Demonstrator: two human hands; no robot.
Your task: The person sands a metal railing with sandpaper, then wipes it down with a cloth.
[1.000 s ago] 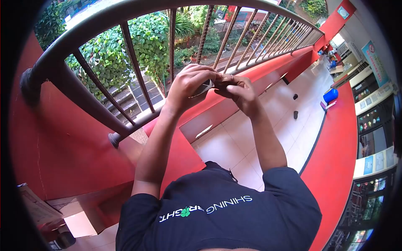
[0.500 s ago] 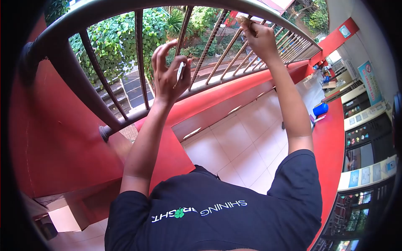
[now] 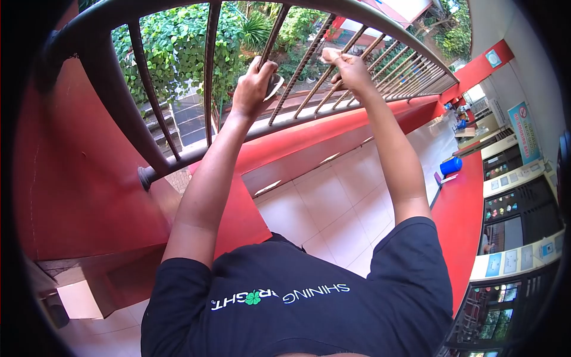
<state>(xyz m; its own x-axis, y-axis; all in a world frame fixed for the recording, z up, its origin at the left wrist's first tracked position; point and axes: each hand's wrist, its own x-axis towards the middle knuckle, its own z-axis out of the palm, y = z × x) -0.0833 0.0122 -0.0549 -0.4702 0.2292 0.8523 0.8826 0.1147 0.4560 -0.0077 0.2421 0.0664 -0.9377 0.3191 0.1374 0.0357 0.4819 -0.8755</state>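
A metal railing [image 3: 210, 71] with upright rusty bars stands before me. My left hand [image 3: 254, 89] is closed at one of the bars, its fingers curled around a thin sheet [image 3: 274, 87] with a pale edge and a dark face. Farther right, my right hand [image 3: 354, 74] pinches a crumpled, light brown piece [image 3: 331, 55] between thumb and fingers, right at another bar. Its material is one I cannot tell. Both arms are stretched out over the red ledge [image 3: 309, 130].
Beyond the bars are leafy vines [image 3: 178, 47] and steps. Below the ledge lies a tiled floor [image 3: 324, 196]. A blue container [image 3: 451, 166] stands on a red surface at right, close to windows [image 3: 505, 232]. A red wall [image 3: 89, 190] rises at left.
My left hand has moved up and right and closed its raised fingers at the bar. My right hand has moved down and left with the brown piece. The view has shifted slightly.
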